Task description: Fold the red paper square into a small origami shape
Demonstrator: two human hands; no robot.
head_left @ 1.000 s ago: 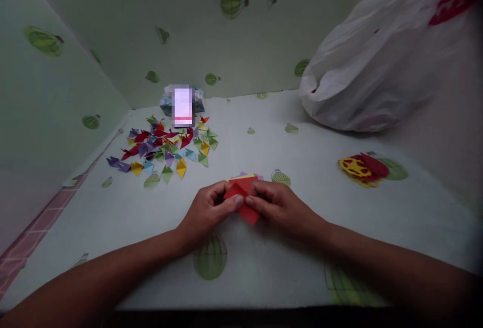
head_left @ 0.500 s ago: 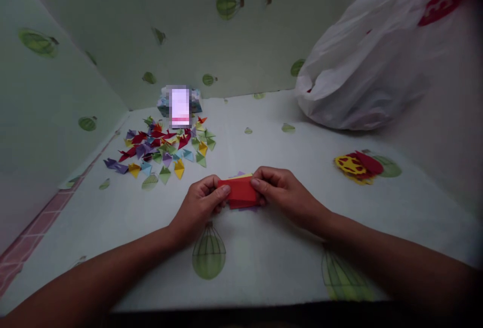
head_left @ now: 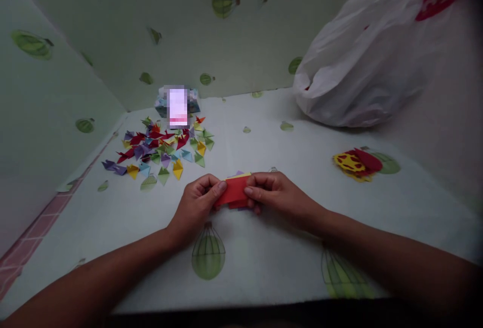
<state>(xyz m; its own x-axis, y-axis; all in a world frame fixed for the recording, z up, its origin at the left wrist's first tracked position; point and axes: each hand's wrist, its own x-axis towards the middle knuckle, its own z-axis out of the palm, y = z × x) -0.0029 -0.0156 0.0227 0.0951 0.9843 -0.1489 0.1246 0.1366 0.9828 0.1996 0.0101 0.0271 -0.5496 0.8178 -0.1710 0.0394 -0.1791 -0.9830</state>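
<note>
Left hand (head_left: 198,201) and right hand (head_left: 273,193) both pinching red paper (head_left: 234,190) over coloured sheets (head_left: 241,175), white plastic bag (head_left: 350,81) bulging, its contents unclear, patterned box (head_left: 194,103) behind folded papers (head_left: 165,150)

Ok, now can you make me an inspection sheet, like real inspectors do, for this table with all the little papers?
Surface: pale table with green balloon prints.
Things in hand: red paper, over coloured paper with yellow and purple edges showing.
Clutter: many small folded papers on the left; yellow and red cut-outs on the right; white plastic bag behind those.
Hands: left hand pinches the red paper's left end, right hand its right end.
Cables: nothing seen.
Surroundings: balloon-print wall; pixelated bright rectangle before a box.
</note>
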